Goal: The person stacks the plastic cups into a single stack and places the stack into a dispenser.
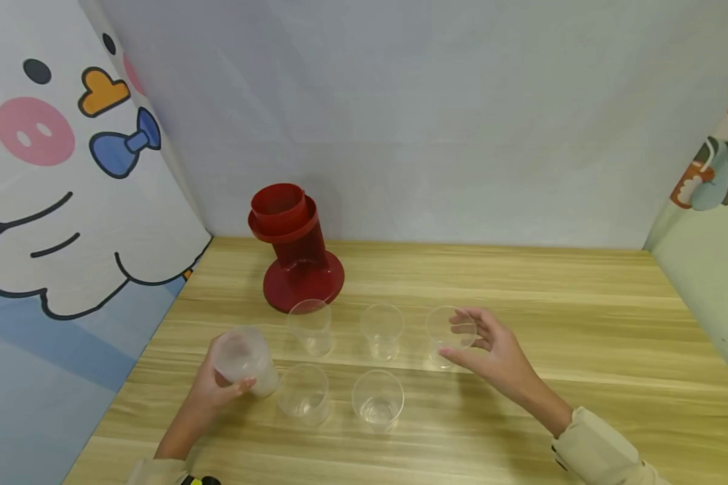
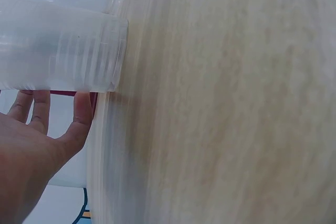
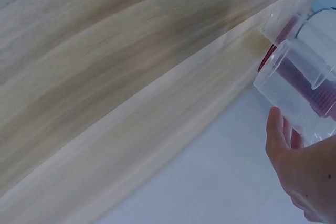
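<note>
My left hand (image 1: pixel 215 384) holds a stack of nested clear plastic cups (image 1: pixel 243 360) at the left, thumb on the near side. In the left wrist view the stack (image 2: pixel 58 45) lies against the fingers (image 2: pixel 81 111), close above the tabletop. My right hand (image 1: pixel 491 350) is round a single clear plastic cup (image 1: pixel 443 343) at the right end of the back row, thumb in front and fingers behind. The right wrist view has this cup (image 3: pixel 286 95) beside the thumb and fingers. Two more cups stand in the back row, and a front cup (image 1: pixel 378 404) stands beside another cup (image 1: pixel 303 397).
A dark red stand (image 1: pixel 303 279) with a round base and a tube-shaped top is behind the cups at the left. The wood-grain table (image 1: pixel 552 296) meets a pale backdrop (image 1: pixel 431 135) at the back. Cartoon-printed sheets hang at both sides.
</note>
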A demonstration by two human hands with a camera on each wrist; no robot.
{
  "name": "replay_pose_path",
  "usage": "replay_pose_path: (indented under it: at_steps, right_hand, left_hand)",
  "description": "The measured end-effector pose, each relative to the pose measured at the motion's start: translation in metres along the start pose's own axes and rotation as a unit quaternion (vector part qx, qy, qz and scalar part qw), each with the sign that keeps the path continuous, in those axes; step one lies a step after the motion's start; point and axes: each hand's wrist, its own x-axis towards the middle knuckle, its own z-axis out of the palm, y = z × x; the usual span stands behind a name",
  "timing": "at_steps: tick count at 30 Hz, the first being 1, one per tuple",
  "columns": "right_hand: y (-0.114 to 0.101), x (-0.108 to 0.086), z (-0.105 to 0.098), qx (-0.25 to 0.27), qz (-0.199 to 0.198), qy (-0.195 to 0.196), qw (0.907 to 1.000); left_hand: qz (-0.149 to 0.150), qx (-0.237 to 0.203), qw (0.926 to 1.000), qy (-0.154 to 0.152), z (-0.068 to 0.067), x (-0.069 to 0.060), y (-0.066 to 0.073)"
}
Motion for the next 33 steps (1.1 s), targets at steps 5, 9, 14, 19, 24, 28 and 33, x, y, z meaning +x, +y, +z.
replay_pose_path:
  at_steps: [5, 9, 14, 19, 24, 28, 33]
  right_hand:
    - [-0.006, 0.000, 0.001, 0.000, -0.004, -0.001, 1.0000]
    - [-0.011, 0.001, 0.003, -0.001, -0.010, 0.000, 1.0000]
    - [-0.018, 0.003, 0.003, 0.001, -0.021, 0.006, 0.9998]
    - [-0.027, 0.005, 0.004, 0.003, -0.034, 0.002, 0.9994]
    - [-0.036, 0.007, 0.005, 0.003, -0.047, -0.011, 0.9988]
    - [-0.043, 0.009, 0.006, 0.002, -0.063, -0.020, 0.9978]
    - [-0.050, 0.011, 0.009, 0.004, -0.075, -0.025, 0.9969]
  left_hand:
    - [-0.009, 0.000, 1.0000, -0.001, 0.000, 0.000, 0.000]
    - [-0.007, 0.000, 1.0000, 0.001, -0.001, 0.000, 0.000]
    - [-0.005, 0.004, 1.0000, -0.002, -0.001, 0.000, -0.001]
    - [-0.009, 0.002, 1.0000, -0.001, -0.001, 0.000, -0.001]
    - [-0.011, 0.001, 0.9999, -0.002, -0.001, -0.001, 0.000]
    - [-0.018, 0.005, 0.9998, -0.003, -0.002, -0.001, 0.000]
    - [-0.014, 0.003, 0.9999, -0.006, -0.001, 0.000, 0.000]
